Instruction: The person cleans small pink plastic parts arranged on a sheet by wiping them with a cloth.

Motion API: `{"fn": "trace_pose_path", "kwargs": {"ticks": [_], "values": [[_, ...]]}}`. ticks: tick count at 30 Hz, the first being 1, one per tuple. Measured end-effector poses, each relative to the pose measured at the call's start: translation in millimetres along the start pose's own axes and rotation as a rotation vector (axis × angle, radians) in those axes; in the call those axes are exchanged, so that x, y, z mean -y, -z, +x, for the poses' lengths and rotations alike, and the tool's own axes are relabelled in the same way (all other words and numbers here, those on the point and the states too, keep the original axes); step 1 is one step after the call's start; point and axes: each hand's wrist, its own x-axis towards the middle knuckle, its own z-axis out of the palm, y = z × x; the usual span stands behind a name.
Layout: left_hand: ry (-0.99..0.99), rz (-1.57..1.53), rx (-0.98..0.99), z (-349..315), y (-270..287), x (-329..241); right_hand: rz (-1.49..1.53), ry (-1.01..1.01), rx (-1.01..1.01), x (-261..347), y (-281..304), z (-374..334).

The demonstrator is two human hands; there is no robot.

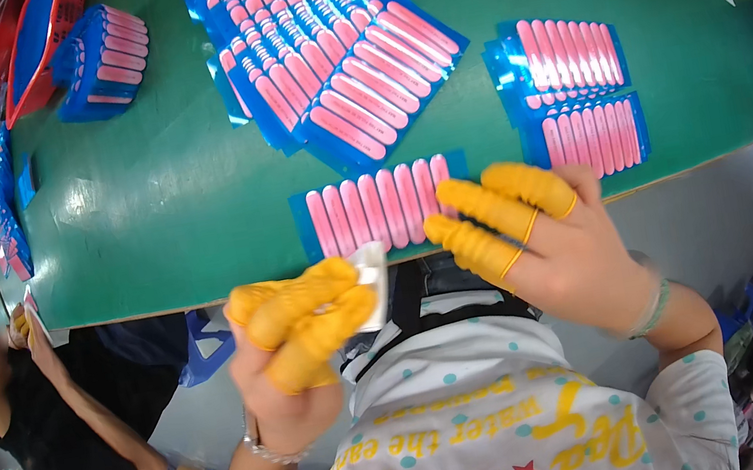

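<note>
A blue sheet with a row of pink, round-ended strips (371, 211) lies at the table's near edge. My left hand (298, 333), in yellow finger cots, is closed on a folded white cloth (374, 280) by the sheet's lower left part. Yellow cots also cover fingers of my right hand (534, 223). Its fingers are stretched out and apart, with the tips at the sheet's right end; whether they press on it I cannot tell.
Beyond lies a large overlapping pile of similar sheets (305, 48). Smaller stacks (570, 53) sit at the right, another (113, 60) at the far left. Red baskets (30, 69) stand at the back corners of the green table (162, 201). A co-worker (76, 405) sits at the left.
</note>
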Motion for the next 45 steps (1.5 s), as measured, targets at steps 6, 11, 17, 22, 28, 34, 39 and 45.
{"fn": "trace_pose_path", "kwargs": {"ticks": [6, 11, 17, 22, 28, 34, 39, 45], "values": [[0.25, -0.611, -0.172, -2, 8, -2, 0.128, 0.103, -0.055, -12, 15, -22], [0.257, -0.613, -0.016, 6, 5, -4, -0.045, 0.051, -0.048, -55, 56, -23], [0.215, -0.606, -0.139, 15, -10, -9, -0.087, -0.364, -0.143, -95, 52, -24], [0.152, -0.412, -0.143, 15, -14, -6, -0.317, -0.277, -0.076, -84, 55, -18], [0.019, -0.229, -0.203, 31, -21, 0, -0.071, -0.129, 0.005, -38, 16, 45], [0.054, -0.123, -0.328, 13, -11, 17, -0.143, -0.055, 0.287, -7, 15, 23], [0.135, -0.098, -0.408, 3, -6, 29, -0.145, -0.017, 0.348, 11, 12, -8], [0.074, -0.011, -0.385, 15, -4, 26, -0.082, -0.064, 0.243, 9, 5, 25]]}}
